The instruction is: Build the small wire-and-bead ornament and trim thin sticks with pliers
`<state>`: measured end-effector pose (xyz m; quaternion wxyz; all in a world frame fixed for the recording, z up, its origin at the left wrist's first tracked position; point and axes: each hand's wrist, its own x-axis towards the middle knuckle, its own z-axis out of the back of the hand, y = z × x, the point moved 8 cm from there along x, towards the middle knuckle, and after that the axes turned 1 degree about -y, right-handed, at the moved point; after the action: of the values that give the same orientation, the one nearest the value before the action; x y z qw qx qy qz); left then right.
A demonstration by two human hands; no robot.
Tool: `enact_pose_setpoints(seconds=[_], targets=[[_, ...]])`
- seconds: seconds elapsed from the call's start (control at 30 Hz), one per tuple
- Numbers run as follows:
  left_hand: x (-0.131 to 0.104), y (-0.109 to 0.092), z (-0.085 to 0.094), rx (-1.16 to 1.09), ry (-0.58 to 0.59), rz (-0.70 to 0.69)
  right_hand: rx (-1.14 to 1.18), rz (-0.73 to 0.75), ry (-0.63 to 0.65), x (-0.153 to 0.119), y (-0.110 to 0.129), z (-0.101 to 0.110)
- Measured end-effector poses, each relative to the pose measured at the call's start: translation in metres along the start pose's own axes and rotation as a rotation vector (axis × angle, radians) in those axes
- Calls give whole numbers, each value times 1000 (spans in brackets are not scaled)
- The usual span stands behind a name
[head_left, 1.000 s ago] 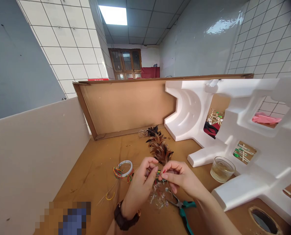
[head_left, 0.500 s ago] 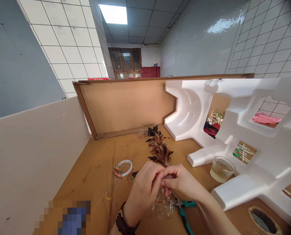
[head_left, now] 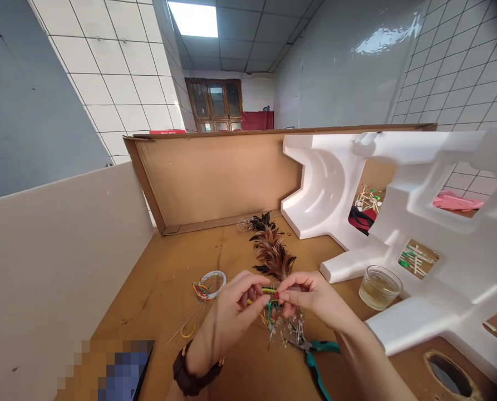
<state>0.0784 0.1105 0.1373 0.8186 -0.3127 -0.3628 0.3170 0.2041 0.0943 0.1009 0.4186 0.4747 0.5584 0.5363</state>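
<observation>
Between my hands is a short length of coloured cord [head_left: 269, 290], yellow, green and dark with a red part. My right hand [head_left: 309, 294] pinches its red end between thumb and fingertips. My left hand [head_left: 237, 301] curls around its other end, with thumb and forefinger parted; its inner fingers are partly hidden. Below hang clear and metallic dangling pieces [head_left: 288, 329], too small to name. Just beyond my fingers lies a bunch of brown and black feathers [head_left: 272, 248]. Pliers with teal handles [head_left: 313, 362] lie beneath my right wrist.
A white ring with coloured cords [head_left: 213, 285] lies left of my hands. On the right stand a glass bowl of pale liquid [head_left: 379, 288] and a large white foam block [head_left: 419, 223]. A cardboard wall [head_left: 227, 178] closes the back. A round hole [head_left: 448, 374] is at the front right.
My left hand has drawn slightly left and its thumb and forefinger have parted, so the coloured cord now shows. My right hand still pinches in nearly the same place.
</observation>
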Motion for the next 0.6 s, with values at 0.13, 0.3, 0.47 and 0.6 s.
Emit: enact_pose_setpoints(seconds=[0.13, 0.3, 0.47, 0.6], targets=[[0, -9, -10, 34, 13, -26, -13, 4, 12, 0, -2, -2], [0, -11, -13, 129, -7, -65, -19, -7, 15, -1, -3, -2], [0, -9, -14, 103, -20, -82, -9, -15, 22, 0, -3, -3], [0, -11, -14, 90, 12, -100, -1, -17, 25, -1, -2, -5]])
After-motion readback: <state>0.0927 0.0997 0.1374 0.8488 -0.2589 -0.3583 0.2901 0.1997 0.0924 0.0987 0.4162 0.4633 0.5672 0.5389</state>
